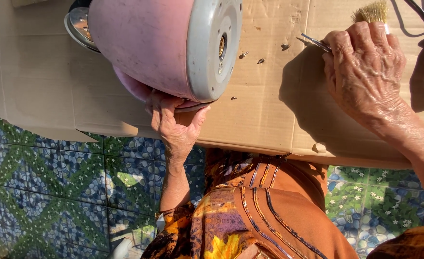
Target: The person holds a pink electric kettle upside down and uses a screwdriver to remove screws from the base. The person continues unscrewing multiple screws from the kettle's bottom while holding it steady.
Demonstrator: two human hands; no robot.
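Note:
A pink rice cooker body [145, 43] lies tipped on its side on a sheet of cardboard [265, 110], its grey round base [214, 48] facing right. My left hand [173, 127] grips the cooker's lower rim from beneath and holds it up. My right hand [363, 72] is at the upper right, closed around a thin metal tool [315, 43] that sticks out to the left. A small brush with straw-coloured bristles [370, 12] shows just above that hand. A few small screws [260, 61] lie loose on the cardboard between the cooker and my right hand.
The cardboard lies on a floor of blue and green patterned tiles [53, 182]. My lap in orange patterned cloth [260, 211] fills the lower middle. A dark cord [421, 12] runs across the top right corner.

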